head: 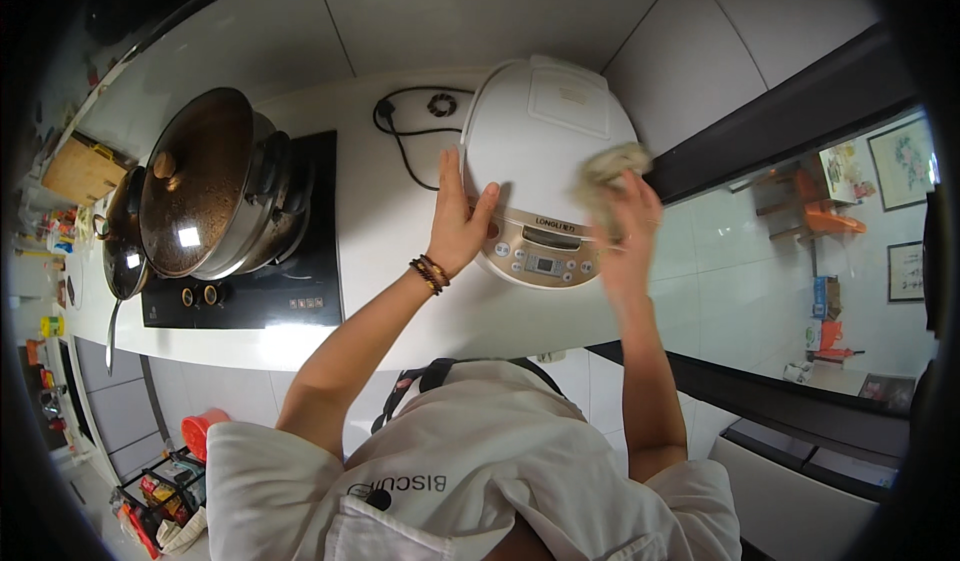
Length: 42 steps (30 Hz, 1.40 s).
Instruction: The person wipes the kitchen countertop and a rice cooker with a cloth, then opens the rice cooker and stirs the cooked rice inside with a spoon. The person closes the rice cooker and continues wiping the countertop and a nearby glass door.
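A white Longli rice cooker (536, 163) stands on the white countertop (390, 253), its lid down. Its gold front panel (540, 253) carries buttons and a small display. My left hand (461, 216) lies flat against the cooker's left side, thumb apart from the fingers and reaching over the lid's edge. In my right hand (630, 208) is a crumpled beige cloth (611, 167), blurred, at the right side of the lid. Part of the panel's right end is hidden behind this hand.
Left of the cooker lies its black power cord (405, 141), beside a small dark ring-shaped object (442, 105). Farther left, a large lidded pot (199, 186) sits on a black gas hob (247, 306), with a lidded frying pan (124, 238) beyond. A dark-framed glass panel (727, 283) borders the right side.
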### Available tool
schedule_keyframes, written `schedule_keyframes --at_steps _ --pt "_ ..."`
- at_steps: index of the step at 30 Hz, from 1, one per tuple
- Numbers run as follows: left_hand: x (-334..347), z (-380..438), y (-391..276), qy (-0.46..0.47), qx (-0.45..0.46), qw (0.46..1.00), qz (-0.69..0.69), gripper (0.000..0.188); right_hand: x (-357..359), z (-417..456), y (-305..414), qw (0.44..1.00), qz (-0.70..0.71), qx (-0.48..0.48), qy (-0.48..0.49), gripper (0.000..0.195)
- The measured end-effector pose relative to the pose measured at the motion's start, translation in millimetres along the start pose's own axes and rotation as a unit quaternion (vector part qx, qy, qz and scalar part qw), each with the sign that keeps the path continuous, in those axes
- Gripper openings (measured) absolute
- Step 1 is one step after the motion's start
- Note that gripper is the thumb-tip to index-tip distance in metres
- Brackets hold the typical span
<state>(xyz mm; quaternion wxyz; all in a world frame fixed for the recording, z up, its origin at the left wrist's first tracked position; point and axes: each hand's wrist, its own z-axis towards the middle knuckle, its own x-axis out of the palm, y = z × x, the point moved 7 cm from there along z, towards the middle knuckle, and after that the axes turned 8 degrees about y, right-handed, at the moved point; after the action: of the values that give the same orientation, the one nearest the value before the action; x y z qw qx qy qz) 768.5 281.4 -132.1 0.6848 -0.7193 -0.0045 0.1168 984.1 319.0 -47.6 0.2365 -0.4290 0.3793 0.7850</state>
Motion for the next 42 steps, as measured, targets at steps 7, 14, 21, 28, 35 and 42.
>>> schedule_keyframes --at_steps 7,14,21,28,35,42 --pt "13.0 -1.6 -2.2 -0.093 0.123 0.978 0.143 0.057 49.4 25.5 32.6 0.978 -0.162 0.012 0.128 0.063" --pt "11.3 -3.8 1.9 -0.093 0.124 0.981 0.118 0.056 79.1 153.6 -12.3 0.974 -0.143 0.096 0.146 0.053" --pt "13.5 -0.2 -1.6 -0.090 0.118 0.979 0.138 0.056 120.6 151.2 1.3 0.984 -0.122 -0.104 0.075 0.045" --pt "9.2 -3.9 0.1 -0.102 0.104 0.982 0.123 0.056 80.8 92.1 48.5 0.985 -0.120 -0.097 0.079 0.049" --pt "16.0 -0.3 3.2 -0.088 0.074 0.989 0.097 0.055 62.2 160.4 -89.6 0.982 -0.105 0.114 0.110 0.052" --pt "10.9 -1.0 15.3 -0.115 0.092 0.979 0.139 0.056 39.7 18.4 -81.9 0.988 0.021 0.153 -0.021 0.051"
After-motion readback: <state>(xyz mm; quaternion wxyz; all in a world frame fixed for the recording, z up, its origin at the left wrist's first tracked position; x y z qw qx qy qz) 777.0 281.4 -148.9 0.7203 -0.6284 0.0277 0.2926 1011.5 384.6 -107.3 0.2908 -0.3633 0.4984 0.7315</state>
